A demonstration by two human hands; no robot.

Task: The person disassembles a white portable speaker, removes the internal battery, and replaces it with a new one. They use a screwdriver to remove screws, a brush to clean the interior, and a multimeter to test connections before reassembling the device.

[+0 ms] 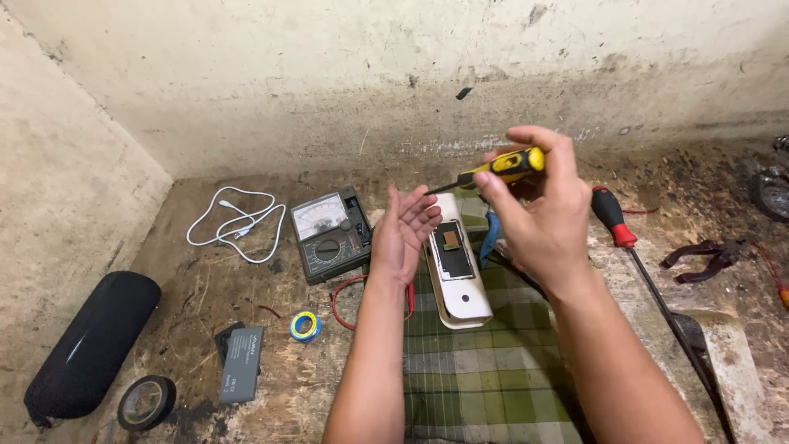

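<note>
Right hand [538,218]: raised above the desk, fingers closed round the yellow-and-black handle of a small screwdriver [503,167], its thin shaft pointing left toward the other palm.
Left hand [403,233]: open, palm up, fingers loosely curled, holding nothing that can be seen.
White device [457,263]: long, open-backed casing lying on the green checked cloth [477,378], just right of the left hand; dark inner panel exposed.
Handling: screwdriver light and stiff, best held by its ribbed handle; casing looks like light, brittle plastic, best gripped by its long edges, clear of the panel.
Nearby: analog multimeter [330,235], white cable [237,222], red-handled screwdriver [613,216], tape roll [145,402].
Unclear: any small part in the left palm; the screwdriver tip; the pliers at the right edge.
</note>
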